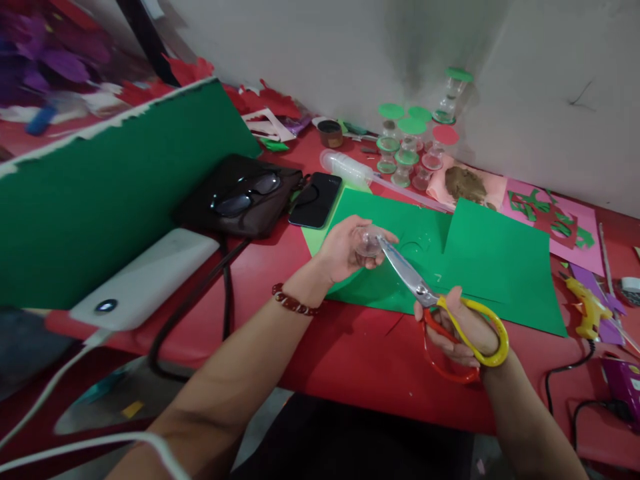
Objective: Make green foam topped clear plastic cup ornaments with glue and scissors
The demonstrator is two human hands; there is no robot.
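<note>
My left hand [345, 252] is closed around a small clear plastic piece [369, 241], rounded like a cup or bottle part. My right hand [463, 330] grips a pair of scissors [410, 275] with one yellow and one red handle loop. The blade tips meet the clear piece; whether they cut into it I cannot tell. Beneath both hands lies a green sheet [525, 307] with a faint circle drawn on it, and a smaller green sheet [495, 253] rests on top at the right.
Small clear hourglass shapes [403, 160] with green and red discs stand by the wall. Brown sand [465, 183] lies on pink paper. A yellow glue gun [585, 307] sits at right; a phone [316, 200], glasses [245, 195] on a dark pouch and a white power bank [145, 277] are left.
</note>
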